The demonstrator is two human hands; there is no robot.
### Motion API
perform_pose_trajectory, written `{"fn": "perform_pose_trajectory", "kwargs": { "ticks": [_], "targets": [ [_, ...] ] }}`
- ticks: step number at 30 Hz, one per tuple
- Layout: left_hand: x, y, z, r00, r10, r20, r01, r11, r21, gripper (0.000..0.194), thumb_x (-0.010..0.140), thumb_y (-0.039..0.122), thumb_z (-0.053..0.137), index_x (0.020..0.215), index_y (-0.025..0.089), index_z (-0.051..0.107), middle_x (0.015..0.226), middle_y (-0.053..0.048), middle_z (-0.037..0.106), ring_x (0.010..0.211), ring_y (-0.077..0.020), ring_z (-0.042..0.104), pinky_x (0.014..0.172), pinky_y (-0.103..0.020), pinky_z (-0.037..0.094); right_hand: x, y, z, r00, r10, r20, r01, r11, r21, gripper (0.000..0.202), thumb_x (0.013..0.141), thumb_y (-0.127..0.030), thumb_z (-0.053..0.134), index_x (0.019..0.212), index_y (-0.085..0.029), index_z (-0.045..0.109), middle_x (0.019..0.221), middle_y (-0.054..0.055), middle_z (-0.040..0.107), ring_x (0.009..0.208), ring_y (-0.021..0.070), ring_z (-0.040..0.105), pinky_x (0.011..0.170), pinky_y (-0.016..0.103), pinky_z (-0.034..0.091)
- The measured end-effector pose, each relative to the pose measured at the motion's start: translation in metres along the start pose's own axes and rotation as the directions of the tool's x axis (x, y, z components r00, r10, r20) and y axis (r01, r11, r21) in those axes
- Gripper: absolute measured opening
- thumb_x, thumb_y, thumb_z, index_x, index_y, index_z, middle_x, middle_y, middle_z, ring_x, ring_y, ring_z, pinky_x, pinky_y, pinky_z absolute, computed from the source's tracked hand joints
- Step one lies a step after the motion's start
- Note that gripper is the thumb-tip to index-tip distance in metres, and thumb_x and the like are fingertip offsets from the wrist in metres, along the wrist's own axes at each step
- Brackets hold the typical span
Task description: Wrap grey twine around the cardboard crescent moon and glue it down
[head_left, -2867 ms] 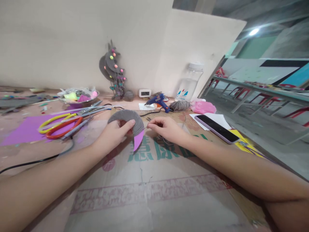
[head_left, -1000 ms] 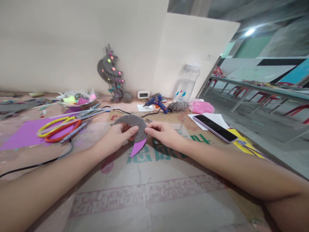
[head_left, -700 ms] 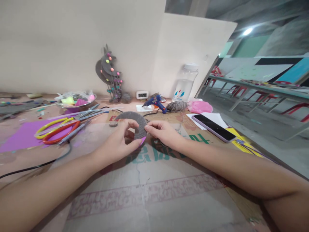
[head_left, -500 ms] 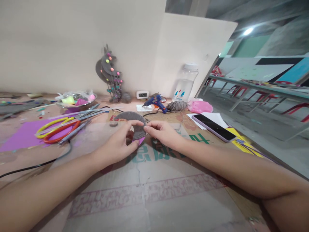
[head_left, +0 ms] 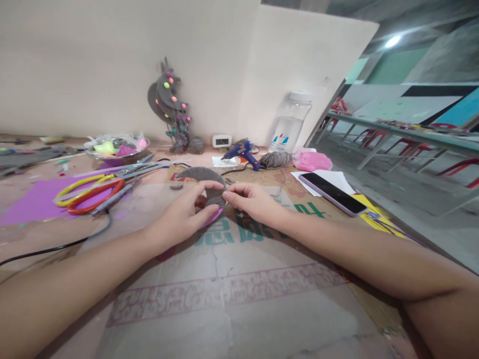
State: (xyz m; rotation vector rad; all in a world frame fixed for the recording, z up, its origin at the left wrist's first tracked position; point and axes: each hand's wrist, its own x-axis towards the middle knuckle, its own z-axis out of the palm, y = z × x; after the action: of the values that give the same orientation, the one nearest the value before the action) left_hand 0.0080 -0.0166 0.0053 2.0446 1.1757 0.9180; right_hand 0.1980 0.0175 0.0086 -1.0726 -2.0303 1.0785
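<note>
A crescent wrapped in grey yarn (head_left: 204, 174) stands tilted above the cardboard, its lower tip showing bare purple (head_left: 213, 217). My left hand (head_left: 184, 211) grips that lower part between thumb and fingers. At the crescent's right edge, my right hand (head_left: 258, 204) is closed in a pinch on grey yarn, its fingertips close to those of my left hand. The strand itself is barely visible there. Behind the right hand lies a ball of grey yarn (head_left: 276, 160), with a thin loose strand trailing from it toward the hand.
A blue glue gun (head_left: 245, 153) rests by a small digital clock (head_left: 222, 141) and a water bottle (head_left: 290, 122). Scissors (head_left: 95, 195) lie on purple sheet (head_left: 33, 199) at left, near a bowl (head_left: 118, 158). A phone (head_left: 333, 193) sits at right. A decorated grey moon (head_left: 168, 102) stands against the wall.
The view has tilted slightly, so the tabletop things appear a little higher. Both hands keep their hold at the crescent, and the left fingers have shifted slightly on it.
</note>
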Motion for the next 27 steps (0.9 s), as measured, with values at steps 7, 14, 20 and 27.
{"fn": "perform_pose_trajectory", "kwargs": {
  "ticks": [7,14,20,27],
  "targets": [
    [0.002,0.001,-0.001,0.994,-0.026,-0.108,0.014,0.994,-0.113,0.035,0.086,0.039,0.041,0.116,0.022,0.049,0.089,-0.003,0.059,0.074,-0.0153,0.056,0.066,-0.026,0.044,-0.001,-0.002,0.001,1.000,0.019,-0.005,-0.019,0.997,0.079,0.028,0.082,-0.042,0.051,0.072,-0.016,0.055,0.055,-0.006,0.039,0.048,0.0065,0.033,0.046,0.021,0.027],
    [0.005,-0.001,-0.006,0.960,-0.090,-0.265,0.068,0.994,-0.089,0.025,0.084,0.040,0.045,0.078,0.019,0.057,0.075,0.000,0.060,0.070,-0.0142,0.057,0.067,-0.025,0.045,0.003,0.001,-0.003,0.996,0.036,-0.080,-0.019,0.980,0.198,0.029,0.081,-0.040,0.053,0.063,-0.018,0.047,0.051,-0.006,0.038,0.047,0.0068,0.033,0.047,0.022,0.027],
    [0.008,-0.005,-0.008,0.927,-0.235,-0.291,0.192,0.967,-0.167,0.020,0.074,0.039,0.059,0.074,0.019,0.059,0.070,0.001,0.063,0.063,-0.0131,0.056,0.060,-0.024,0.045,0.005,0.002,-0.003,0.994,0.024,-0.104,0.003,0.967,0.256,0.028,0.082,-0.037,0.053,0.063,-0.018,0.046,0.050,-0.007,0.037,0.046,0.0069,0.032,0.048,0.023,0.025],
    [0.011,-0.008,-0.005,0.938,-0.254,-0.234,0.165,0.925,-0.342,0.013,0.075,0.030,0.058,0.084,0.020,0.060,0.082,-0.004,0.069,0.079,-0.0180,0.064,0.070,-0.029,0.050,0.003,0.000,-0.003,0.996,0.019,-0.084,-0.005,0.987,0.160,0.028,0.084,-0.037,0.051,0.065,-0.018,0.047,0.051,-0.007,0.038,0.047,0.0070,0.033,0.049,0.022,0.028]
  ]
}}
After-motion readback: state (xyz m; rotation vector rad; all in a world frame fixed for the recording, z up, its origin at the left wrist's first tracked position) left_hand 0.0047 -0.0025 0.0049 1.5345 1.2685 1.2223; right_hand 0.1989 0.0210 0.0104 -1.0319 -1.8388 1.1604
